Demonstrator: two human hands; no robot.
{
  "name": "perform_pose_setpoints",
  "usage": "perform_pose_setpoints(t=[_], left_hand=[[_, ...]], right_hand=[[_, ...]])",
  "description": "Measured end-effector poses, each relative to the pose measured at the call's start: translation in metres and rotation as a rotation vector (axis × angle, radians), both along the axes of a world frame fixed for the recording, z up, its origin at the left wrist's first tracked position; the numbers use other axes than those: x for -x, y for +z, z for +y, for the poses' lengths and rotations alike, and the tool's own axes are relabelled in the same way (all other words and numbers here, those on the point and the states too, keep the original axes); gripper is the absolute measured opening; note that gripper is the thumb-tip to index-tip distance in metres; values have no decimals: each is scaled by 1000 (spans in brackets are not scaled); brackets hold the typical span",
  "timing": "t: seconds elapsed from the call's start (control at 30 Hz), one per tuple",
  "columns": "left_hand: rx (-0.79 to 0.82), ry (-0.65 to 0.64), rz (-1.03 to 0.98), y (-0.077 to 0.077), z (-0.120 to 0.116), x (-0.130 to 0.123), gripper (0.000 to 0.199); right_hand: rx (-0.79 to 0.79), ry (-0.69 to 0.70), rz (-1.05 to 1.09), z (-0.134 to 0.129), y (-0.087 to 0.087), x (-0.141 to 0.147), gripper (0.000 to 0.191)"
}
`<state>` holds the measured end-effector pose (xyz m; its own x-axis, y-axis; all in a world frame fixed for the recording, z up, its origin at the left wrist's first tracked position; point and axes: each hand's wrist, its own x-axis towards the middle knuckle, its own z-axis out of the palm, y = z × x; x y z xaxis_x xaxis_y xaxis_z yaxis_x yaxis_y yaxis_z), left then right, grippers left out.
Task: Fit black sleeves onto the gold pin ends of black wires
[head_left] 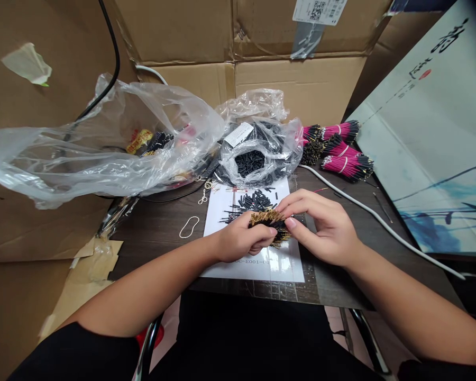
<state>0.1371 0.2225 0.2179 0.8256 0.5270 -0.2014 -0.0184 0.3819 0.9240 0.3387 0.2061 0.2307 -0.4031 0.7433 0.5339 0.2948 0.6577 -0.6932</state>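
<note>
My left hand [244,236] is wrapped around a bundle of thin wires with gold-coloured metal ends [266,217], held above a white printed sheet [218,268]. The gold ends face up, and more gold tips stick out below the fist. At the bundle's right edge, the thumb and fingertips of my right hand [321,225] close in on the ends. Whether they pinch a single wire is too small to tell. Just behind the bundle, short black tubes [254,201] lie in a loose pile on the sheet, with some dark wires beside them.
A plastic bag of black tubes [250,163] stands behind the sheet. Pink wire bundles [343,164] are stacked at the back right. A large clear bag [143,159] fills the left. Rubber bands [189,227] lie nearby. A white cable [375,213] crosses the right side.
</note>
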Motion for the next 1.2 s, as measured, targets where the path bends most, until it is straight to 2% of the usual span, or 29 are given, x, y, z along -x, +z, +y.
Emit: perform_pose_setpoints(t=[0.13, 0.37, 0.67, 0.83, 0.93, 0.97, 1.1, 1.2], left_hand=[[68, -6, -47, 1, 2, 0, 38], [54, 33, -39, 3, 1, 0, 41], [52, 63, -12, 1, 1, 0, 36], [32, 99, 11, -1, 0, -1, 27], [32, 143, 8, -1, -1, -3, 8], [31, 160, 9, -1, -2, -3, 10], [-9, 175, 39, 2, -3, -6, 41], [-98, 199, 90, 4, -4, -8, 51]], right_hand=[[-73, -68, -6, 0, 0, 0, 25], [-170, -129, -27, 0, -3, 1, 34], [-371, -230, -187, -2, -9, 0, 43], [-304, -206, -271, -1, -8, 3, 47], [-262, -192, -314, 1, -8, 3, 39], [-245, -187, -322, 1, -7, 2, 36], [-147, -151, -339, 2, -4, 2, 24], [-46, -108, -318, 1, -1, 2, 16]])
